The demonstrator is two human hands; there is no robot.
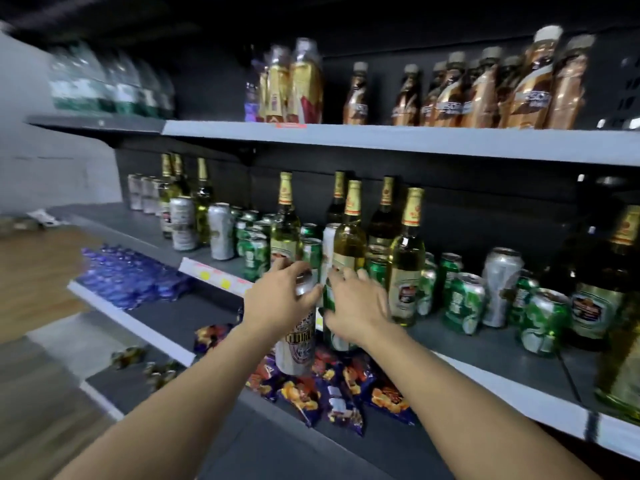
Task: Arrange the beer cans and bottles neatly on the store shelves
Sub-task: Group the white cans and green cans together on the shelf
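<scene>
Tall silver can under the left fingers of glossy metal, green can under the right fingers shiny metal too, glass bottles just behind the fingertips glossy with gold foil necks, shelf beside them matt grey, snack bags below the wrists shiny plastic

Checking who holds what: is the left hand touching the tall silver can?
Touching. The head view shows the left hand with fingers curled round the top of the tall silver can, holding it.

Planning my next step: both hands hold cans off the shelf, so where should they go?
Probably set the silver can in the left hand beside the tall silver cans further left; the right hand holds a green can for the green group.
</scene>
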